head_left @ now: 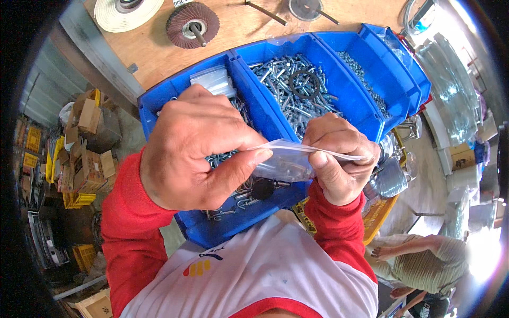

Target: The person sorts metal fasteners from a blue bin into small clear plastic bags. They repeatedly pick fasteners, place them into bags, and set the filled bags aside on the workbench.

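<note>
Between my two hands is a small clear zip bag (286, 168), its top edge stretched sideways. My left hand (199, 151) pinches the left corner of that edge between thumb and forefinger. The right corner is gripped by my right hand (342, 156), thumb in front and fingers curled behind. Something pale or shiny seems to lie in the bag, too unclear to name. Below my hands stands a blue bin (212, 230) with metal hooks and a round black piece. A stack of clear bags (213, 79) lies at its far end, partly behind my left hand.
To the right, a second blue bin (254, 58) holds many bolts and a black ring (305, 85); further blue bins (400, 79) follow. Abrasive discs (192, 25) hang on the wooden board (143, 58) beyond. Cardboard boxes (87, 169) stand at left; another person (424, 259) is at lower right.
</note>
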Demonstrator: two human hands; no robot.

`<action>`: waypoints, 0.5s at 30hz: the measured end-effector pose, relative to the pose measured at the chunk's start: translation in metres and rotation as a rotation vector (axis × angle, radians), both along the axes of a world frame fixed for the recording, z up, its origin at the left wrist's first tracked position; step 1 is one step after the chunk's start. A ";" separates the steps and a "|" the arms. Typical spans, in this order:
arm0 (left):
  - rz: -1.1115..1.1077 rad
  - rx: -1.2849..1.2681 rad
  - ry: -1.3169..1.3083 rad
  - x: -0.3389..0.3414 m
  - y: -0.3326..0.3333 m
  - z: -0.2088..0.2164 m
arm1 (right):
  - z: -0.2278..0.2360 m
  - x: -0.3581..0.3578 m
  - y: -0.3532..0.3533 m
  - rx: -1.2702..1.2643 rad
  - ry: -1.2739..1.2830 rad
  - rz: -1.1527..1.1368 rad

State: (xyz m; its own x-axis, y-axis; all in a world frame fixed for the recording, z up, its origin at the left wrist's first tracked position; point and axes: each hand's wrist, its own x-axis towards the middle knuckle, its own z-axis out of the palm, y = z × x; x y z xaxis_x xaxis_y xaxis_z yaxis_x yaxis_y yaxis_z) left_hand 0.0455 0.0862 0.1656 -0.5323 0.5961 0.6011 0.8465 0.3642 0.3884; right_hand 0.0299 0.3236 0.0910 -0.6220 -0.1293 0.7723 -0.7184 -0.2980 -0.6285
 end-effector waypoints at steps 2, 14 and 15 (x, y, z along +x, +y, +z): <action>-0.009 0.012 -0.007 0.001 -0.001 -0.002 | 0.001 0.001 0.001 -0.009 -0.008 0.017; 0.013 0.171 0.013 0.002 0.007 -0.012 | 0.007 0.006 0.001 0.025 -0.003 -0.018; 0.014 0.181 0.035 0.002 0.008 -0.012 | 0.007 0.006 0.001 0.024 -0.005 -0.015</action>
State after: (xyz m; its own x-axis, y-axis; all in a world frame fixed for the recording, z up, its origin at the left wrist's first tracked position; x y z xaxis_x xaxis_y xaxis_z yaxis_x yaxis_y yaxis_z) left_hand 0.0478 0.0938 0.1535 -0.5166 0.4689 0.7164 0.8560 0.3029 0.4190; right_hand 0.0359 0.3246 0.0983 -0.6278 -0.1388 0.7659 -0.7194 -0.2722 -0.6390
